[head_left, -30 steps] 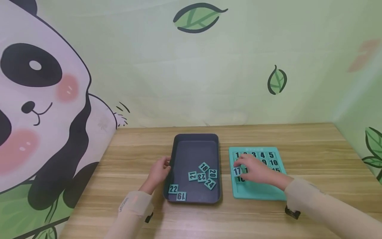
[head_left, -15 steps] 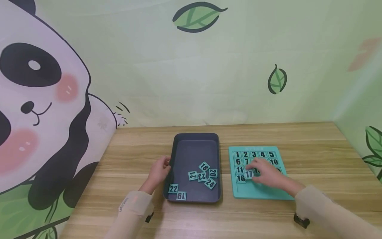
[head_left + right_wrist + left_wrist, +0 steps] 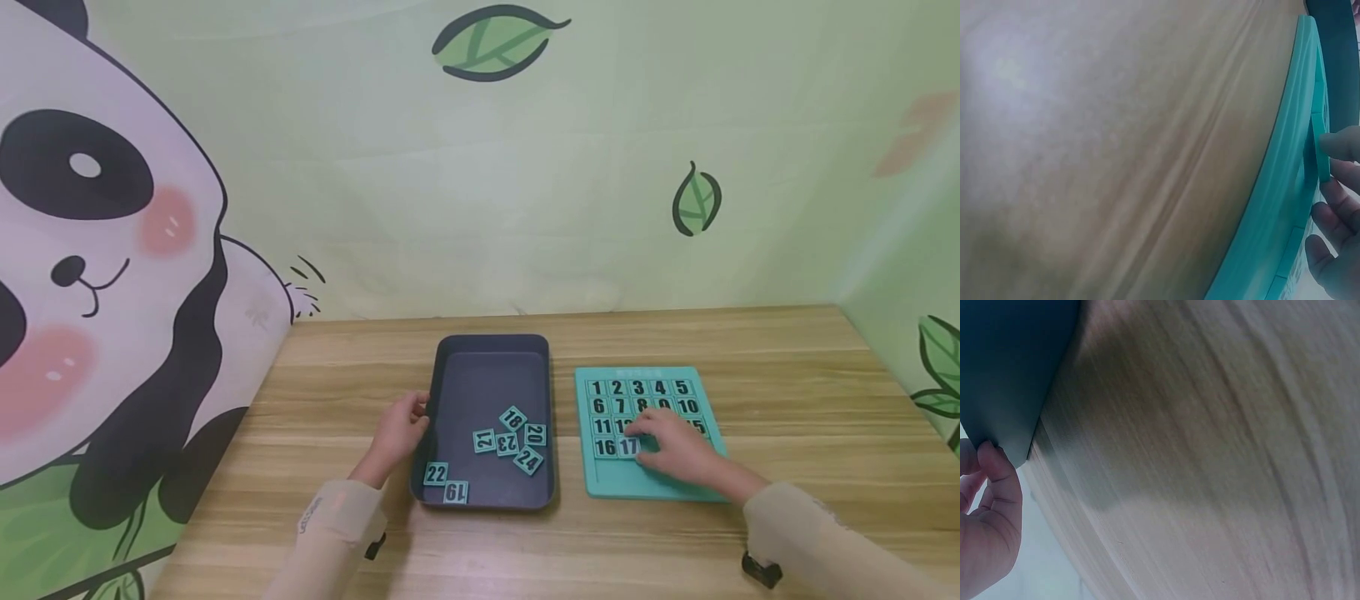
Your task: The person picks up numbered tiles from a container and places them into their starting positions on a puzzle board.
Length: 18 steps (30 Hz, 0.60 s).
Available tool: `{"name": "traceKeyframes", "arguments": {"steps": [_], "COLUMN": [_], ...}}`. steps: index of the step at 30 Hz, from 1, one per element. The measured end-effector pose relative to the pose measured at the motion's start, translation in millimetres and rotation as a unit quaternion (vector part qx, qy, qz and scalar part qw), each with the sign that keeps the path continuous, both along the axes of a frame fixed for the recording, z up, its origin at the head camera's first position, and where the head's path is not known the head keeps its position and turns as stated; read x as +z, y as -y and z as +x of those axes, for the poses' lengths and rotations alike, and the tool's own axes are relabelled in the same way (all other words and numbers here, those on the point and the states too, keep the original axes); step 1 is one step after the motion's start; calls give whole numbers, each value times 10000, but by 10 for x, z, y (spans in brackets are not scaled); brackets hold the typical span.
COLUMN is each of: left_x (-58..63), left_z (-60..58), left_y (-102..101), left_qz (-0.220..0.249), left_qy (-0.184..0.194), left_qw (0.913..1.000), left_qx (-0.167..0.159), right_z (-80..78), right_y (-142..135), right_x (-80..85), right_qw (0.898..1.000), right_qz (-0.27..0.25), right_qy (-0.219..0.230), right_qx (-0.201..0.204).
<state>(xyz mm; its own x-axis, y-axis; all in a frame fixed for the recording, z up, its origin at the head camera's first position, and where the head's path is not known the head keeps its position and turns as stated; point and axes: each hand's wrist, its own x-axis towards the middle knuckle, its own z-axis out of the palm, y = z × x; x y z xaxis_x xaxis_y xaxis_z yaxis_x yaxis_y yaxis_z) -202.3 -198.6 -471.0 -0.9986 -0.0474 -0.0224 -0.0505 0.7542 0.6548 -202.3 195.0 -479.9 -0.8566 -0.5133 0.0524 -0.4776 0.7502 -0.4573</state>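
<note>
My right hand [image 3: 671, 450] pinches the number tile marked 17 [image 3: 628, 447] over the turquoise number board [image 3: 645, 485], beside tile 16 [image 3: 605, 447]. In the right wrist view this tile [image 3: 1321, 148] tilts up from the board between thumb and finger. Rows of tiles from 1 on fill the upper board; my hand covers some. At the dark tray [image 3: 491, 367], my left hand [image 3: 397, 433] grips the left rim, its fingertips on the edge in the left wrist view. Several loose tiles lie in the tray, among them tile 18 [image 3: 513, 418] and tile 22 [image 3: 436, 474].
Tray and board stand side by side on a wood-grain table [image 3: 360, 350], a narrow strip of wood between them. Behind the table hangs a pale green backdrop [image 3: 360, 167] printed with a panda and leaves.
My right hand has carried tile 17 rightward and down, from over the board's left edge to the spot right of tile 16. The left hand and the tray have stayed put.
</note>
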Motion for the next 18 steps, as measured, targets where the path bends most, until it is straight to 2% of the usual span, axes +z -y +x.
{"name": "traceKeyframes", "arguments": {"steps": [11, 18], "left_x": [6, 4], "left_z": [0, 1], "left_y": [0, 3], "left_qz": [26, 19], "left_qy": [120, 95], "left_qw": [9999, 9999], "left_qx": [72, 57], "right_z": [24, 3], "right_y": [37, 104], "right_x": [-53, 28], "right_qw": [9969, 9950], "right_qz": [342, 395], "right_qy": [-693, -910], "right_qx": [-133, -93]}}
